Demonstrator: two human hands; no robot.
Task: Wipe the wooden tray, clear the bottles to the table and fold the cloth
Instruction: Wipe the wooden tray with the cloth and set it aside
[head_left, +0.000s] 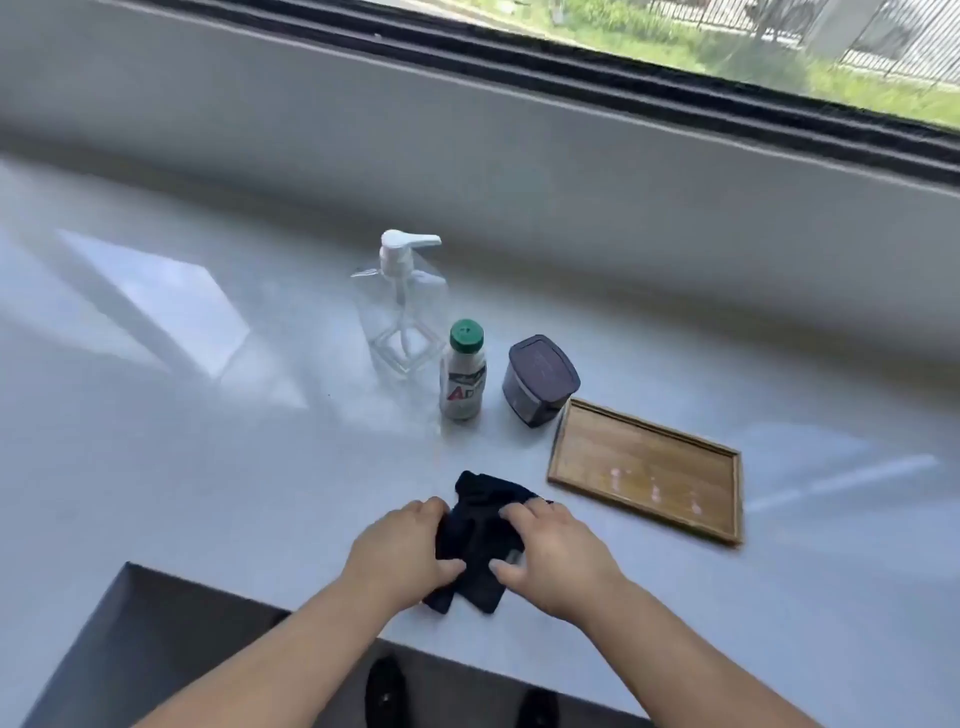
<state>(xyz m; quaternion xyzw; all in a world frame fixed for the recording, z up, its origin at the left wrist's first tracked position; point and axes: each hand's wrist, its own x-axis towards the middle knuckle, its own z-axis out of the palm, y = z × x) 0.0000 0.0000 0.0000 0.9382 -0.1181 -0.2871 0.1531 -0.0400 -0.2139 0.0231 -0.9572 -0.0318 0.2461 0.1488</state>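
Pressing down on a dark cloth (480, 545) with both hands, near the front edge of a pale table (208, 467). Left hand (400, 556) curled over the cloth's left side, fingers bent around the bunched fabric, thumb on top: gripping it. Right hand (550, 556) laid over the right side, fingers spread and pinning the fabric, thumb tucked against its lower fold. Cloth crumpled between the two hands, corners poking out toward the table edge and beyond the fingertips. Just beyond and to the right of the right hand, a wooden tray (644, 470) lying flat and bare on the table. Farther ahead of the hands, standing upright on the table in a row, apart from the tray: clear pump bottle (402, 312), small white bottle (463, 371) with green cap, dark lidded jar (539, 382) nearest the tray's far corner.
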